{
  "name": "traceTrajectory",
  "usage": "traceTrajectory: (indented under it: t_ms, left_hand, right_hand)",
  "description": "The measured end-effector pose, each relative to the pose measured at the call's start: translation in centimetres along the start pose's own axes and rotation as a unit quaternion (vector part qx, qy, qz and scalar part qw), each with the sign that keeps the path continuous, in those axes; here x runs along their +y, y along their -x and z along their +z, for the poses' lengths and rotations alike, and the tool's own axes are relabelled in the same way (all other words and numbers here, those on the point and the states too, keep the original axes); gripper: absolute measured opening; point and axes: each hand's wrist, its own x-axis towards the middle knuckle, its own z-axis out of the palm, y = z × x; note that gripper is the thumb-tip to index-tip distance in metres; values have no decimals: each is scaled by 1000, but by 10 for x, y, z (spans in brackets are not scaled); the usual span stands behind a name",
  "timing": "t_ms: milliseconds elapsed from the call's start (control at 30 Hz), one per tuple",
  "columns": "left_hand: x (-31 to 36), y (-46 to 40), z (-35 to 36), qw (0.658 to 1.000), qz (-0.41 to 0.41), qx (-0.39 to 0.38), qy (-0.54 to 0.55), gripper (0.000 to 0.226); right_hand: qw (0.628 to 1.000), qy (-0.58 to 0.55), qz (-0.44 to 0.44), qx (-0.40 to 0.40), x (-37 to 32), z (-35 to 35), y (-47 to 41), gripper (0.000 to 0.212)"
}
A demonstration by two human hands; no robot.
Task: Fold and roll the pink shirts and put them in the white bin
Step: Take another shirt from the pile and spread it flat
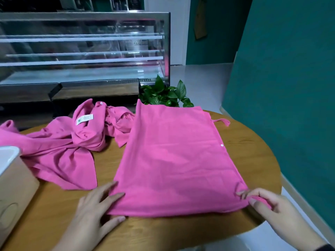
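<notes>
Left hand flat, fingers straight on folded pink shirt; right hand pinches near corner: tuck hem evenly, roll tight.

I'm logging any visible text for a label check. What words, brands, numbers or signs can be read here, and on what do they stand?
"FREE": partly legible white print on the glass display case; the rest is blurred.
White tag on the crumpled pink shirt: green mark and print, too blurred to read.
No other text is visible.
</notes>
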Motion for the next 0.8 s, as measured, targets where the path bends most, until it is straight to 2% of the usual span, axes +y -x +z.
traceTrajectory:
  t_ms: [100,267,367,433,467,567,600,667,700,800]
  left_hand:
    - [6,-9,10,998,31,-29,-44,55]
    - [15,-15,15,997,-16,35,74,50]
    - [26,-24,1,990,-54,57,115,26]
    - [35,-30,-9,994,-48,55,86,15]
    - [39,-32,-12,997,-27,30,60,17]
    - [52,-38,-7,995,36,-78,-44,52]
    - [54,-40,-2,994,41,-78,-64,48]
    - [60,-49,-2,999,-13,-17,-25,19]
    - [62,-54,-4,997,-70,21,11,12]
    - [60,-73,-17,978,-183,85,52,7]
  right_hand:
    - [997,73,11,-10,10,-4,0,34]
    - [995,97,16,19,3,-2,-3,35]
    - [994,96,11,60,-16,-8,-10,31]
    - [991,93,-4,91,-31,-9,-16,23]
    - [990,88,-10,109,-35,-9,-20,21]
    - [983,105,-27,148,-50,-7,-29,20]
    - [980,112,-33,158,-53,-7,-32,19]
    - [980,97,-37,171,-61,-8,-36,19]
    - [979,88,-38,178,-64,-8,-37,19]
    - [974,75,-48,207,-62,-10,-44,17]
